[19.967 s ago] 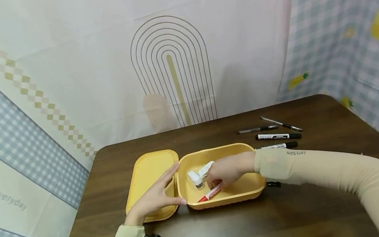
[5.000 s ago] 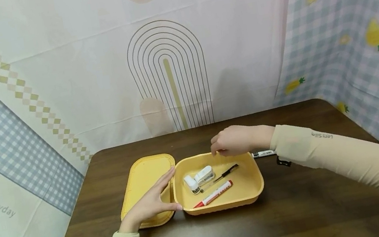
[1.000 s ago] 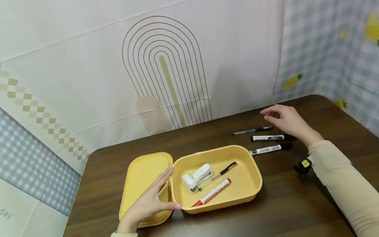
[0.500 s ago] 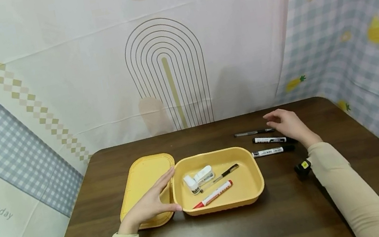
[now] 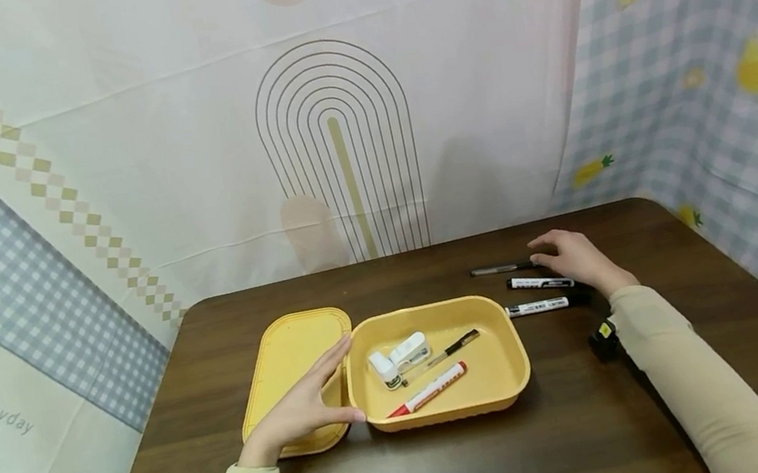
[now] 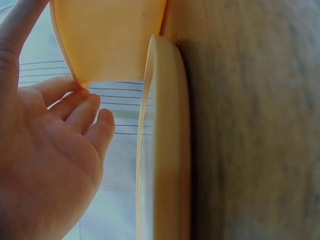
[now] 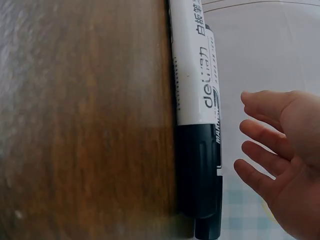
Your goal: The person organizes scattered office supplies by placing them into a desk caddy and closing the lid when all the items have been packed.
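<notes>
My left hand [image 5: 302, 406] spreads its thumb and fingers along the left side of a yellow plastic box [image 5: 514, 352]. In the left wrist view its fingertips [image 6: 82, 89] are right at the box rim. Inside lie a small white bottle-shaped item [image 5: 383, 367], a white stapler [image 5: 410, 349], a black-capped pen [image 5: 462, 341] and a red marker [image 5: 436, 387]. My right hand [image 5: 576, 261] reaches over the table, its fingertips at the right end of another black pen [image 5: 499, 268]. In the right wrist view its fingers [image 7: 260, 182] are parted, with nothing between them.
The yellow lid [image 5: 287, 362] lies left of the box, partly under the left hand. Two black-capped whiteboard markers, an upper marker [image 5: 535, 282] and a lower marker [image 5: 538, 307], lie right of the box. A fabric-covered wall [image 5: 208, 173] stands behind the dark wooden table [image 5: 465, 466].
One of two loose pens moved from the table into the box over twenty seconds; the right hand let go of the red marker there. Lately the right hand lowered toward the remaining pen.
</notes>
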{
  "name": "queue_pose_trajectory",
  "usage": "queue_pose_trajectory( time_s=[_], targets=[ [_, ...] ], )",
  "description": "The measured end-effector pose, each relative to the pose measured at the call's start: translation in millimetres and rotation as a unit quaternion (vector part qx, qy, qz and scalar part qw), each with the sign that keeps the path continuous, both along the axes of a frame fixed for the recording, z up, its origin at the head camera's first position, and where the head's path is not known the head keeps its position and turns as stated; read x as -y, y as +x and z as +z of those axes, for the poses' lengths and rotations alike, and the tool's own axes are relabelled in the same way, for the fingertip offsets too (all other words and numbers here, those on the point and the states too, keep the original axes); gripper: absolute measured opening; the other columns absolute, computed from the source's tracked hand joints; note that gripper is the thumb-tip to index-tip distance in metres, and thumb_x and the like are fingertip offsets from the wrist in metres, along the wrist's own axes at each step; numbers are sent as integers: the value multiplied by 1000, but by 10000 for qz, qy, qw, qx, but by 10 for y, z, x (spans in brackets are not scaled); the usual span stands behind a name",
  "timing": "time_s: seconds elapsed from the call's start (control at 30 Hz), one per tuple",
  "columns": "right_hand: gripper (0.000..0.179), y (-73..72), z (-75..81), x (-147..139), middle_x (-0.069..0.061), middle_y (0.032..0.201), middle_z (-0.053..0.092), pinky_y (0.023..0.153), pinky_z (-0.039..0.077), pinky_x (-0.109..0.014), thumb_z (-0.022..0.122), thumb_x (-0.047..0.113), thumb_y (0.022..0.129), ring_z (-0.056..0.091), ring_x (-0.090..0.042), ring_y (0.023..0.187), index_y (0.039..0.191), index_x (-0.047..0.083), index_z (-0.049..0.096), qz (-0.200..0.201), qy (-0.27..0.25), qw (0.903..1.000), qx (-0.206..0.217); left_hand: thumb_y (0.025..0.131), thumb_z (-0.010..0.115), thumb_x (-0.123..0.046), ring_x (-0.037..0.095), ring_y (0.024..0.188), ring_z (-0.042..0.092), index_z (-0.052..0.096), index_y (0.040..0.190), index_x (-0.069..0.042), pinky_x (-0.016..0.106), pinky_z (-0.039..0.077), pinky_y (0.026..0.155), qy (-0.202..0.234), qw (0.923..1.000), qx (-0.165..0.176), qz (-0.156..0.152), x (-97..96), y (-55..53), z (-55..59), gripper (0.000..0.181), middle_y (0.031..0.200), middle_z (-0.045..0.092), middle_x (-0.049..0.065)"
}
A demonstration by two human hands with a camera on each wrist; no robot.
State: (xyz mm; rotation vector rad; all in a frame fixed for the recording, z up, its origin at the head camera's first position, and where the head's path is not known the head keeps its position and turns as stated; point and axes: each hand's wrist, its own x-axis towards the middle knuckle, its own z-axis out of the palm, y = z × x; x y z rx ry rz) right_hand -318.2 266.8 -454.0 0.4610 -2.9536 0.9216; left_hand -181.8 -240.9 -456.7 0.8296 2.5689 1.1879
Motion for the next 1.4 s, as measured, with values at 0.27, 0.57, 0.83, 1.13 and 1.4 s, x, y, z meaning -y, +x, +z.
queue_pose_trajectory(
  time_s=[0.27,0.57,0.83,1.13,1.4],
  targets=[
    [43,-22,0,8,-31,141,50,102,40,-65,61,9,100,45,-50,130,140,-5,55,193,240,9995,-19,75,88,-43,23,153,14,22,162,-19,54,19,120,-25,10000,65,24,-9,10,-3,112,169,14,5],
    [44,-65,-53,26,-31,140,52,102,40,-64,63,12,100,45,-51,129,140,-6,55,261,375,9988,172,76,88,-42,27,153,15,23,162,-13,55,20,119,-49,10000,-25,-13,-13,2,16,111,168,16,7],
    [36,-77,-132,23,-30,128,60,97,46,-61,65,9,97,54,-49,119,130,-7,63,367,525,9979,58,77,87,-43,29,153,15,23,162,-14,56,20,119,-25,10000,-29,-2,-11,7,-11,111,168,16,9],
    [33,-118,-135,29,-29,125,62,94,47,-60,66,7,97,56,-48,116,126,-7,66,387,665,9970,-10,77,88,-39,27,153,14,23,162,-17,55,19,120,6,10000,32,41,-3,1,22,110,168,15,9],
    [30,-95,-135,42,-27,124,62,91,50,-57,64,7,98,58,-45,113,125,-5,67,379,657,9971,65,77,88,-40,27,153,14,23,162,-17,55,20,119,-28,10000,18,29,11,17,22,109,168,15,8]
  ],
)
